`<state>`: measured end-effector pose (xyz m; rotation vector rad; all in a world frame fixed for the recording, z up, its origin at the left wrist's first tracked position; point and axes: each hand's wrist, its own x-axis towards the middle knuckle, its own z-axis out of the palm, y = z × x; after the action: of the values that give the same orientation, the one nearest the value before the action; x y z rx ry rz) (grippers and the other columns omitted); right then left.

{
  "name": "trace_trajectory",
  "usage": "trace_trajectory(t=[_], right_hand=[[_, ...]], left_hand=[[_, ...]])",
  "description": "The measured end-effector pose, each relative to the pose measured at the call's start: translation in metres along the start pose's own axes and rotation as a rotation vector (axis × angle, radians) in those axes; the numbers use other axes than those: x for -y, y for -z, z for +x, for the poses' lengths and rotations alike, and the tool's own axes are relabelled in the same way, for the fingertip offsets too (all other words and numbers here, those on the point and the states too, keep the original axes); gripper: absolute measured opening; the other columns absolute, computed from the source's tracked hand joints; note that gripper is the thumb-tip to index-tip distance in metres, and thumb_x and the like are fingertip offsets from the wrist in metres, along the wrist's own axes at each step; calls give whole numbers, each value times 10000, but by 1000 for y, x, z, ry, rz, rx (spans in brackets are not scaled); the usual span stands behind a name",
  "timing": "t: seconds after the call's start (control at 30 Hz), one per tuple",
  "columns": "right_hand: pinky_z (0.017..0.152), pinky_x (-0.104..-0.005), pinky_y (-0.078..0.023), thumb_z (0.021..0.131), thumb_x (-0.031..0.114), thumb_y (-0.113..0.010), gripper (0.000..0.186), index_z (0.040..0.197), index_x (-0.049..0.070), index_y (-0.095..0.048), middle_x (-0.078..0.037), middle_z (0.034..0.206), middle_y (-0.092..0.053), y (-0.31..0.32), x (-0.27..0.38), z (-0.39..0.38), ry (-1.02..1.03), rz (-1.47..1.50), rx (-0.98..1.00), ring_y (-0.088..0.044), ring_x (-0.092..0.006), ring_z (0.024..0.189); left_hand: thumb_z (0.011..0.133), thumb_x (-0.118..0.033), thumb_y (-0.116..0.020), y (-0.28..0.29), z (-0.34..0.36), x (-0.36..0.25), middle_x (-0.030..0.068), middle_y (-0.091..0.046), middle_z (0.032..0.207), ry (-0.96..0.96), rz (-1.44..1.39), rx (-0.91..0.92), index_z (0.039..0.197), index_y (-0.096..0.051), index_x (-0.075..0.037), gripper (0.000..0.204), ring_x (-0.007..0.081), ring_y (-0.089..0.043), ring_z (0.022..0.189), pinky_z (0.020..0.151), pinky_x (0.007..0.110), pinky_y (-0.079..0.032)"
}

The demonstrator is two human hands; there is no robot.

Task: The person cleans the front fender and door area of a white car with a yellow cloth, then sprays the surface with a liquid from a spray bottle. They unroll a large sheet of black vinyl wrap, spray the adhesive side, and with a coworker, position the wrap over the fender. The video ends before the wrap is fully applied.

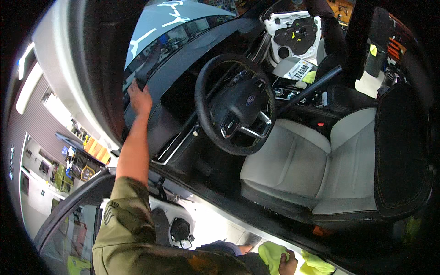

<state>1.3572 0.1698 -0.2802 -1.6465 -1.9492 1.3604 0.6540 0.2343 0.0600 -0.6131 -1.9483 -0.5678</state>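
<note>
My left hand [140, 97] is stretched out to the left end of the dashboard [181, 59], at the base of the windshield. Its fingers are closed on a dark flat piece [145, 74], whose kind I cannot make out. Low in the view, my right hand [288, 265] grips a yellow-green cloth [272, 254], which hangs in folds on both sides of the fingers. The black steering wheel [236, 104] stands to the right of my left arm.
The grey and black driver's seat [293, 160] fills the right side. A long dark bar [311, 91] slants over the centre console. A licence plate [299, 69] and another yellow-green cloth [309, 77] lie by the passenger seat. The driver's door [176, 227] is stripped of its panel.
</note>
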Motion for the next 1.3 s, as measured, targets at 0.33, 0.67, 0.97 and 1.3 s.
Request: trace_trajectory(t=[0.33,0.67,0.97,1.3], right_hand=[[564,-451,-454,923,187,-572,195,1076,71,-605,-241,746,-624,-20,-29,-20,-59,59,-156,-595,-381,626],[597,-474,-466,930,224,-558,246,1118,70,-593,-273,814,-636,7,-24,-72,-107,60,-295,-609,-445,708],[634,-485,-490,941,338,-534,339,1151,76,-587,-278,912,-641,41,-92,-228,-277,-50,-385,-616,-457,781],[735,-426,-484,909,109,-536,193,1087,39,-563,-248,867,-638,109,-90,-424,-359,252,-923,-634,-380,825]], left_hand=[[880,-201,-565,-57,-14,67,151,-449,1324,200,342,387,1378,-403,-140,528,342,-510,1157,929,467,-454],[869,-237,-599,-25,-33,44,209,-319,1452,217,276,426,1445,-291,-107,666,395,-389,1287,1046,484,-350],[857,-173,-592,67,-115,22,268,-392,1389,97,-40,299,1373,-388,-31,573,420,-387,1278,1064,459,-335],[931,-238,-551,428,-580,-183,129,-640,1057,-508,-1020,2066,1055,-611,11,285,281,-594,986,885,420,-466]])
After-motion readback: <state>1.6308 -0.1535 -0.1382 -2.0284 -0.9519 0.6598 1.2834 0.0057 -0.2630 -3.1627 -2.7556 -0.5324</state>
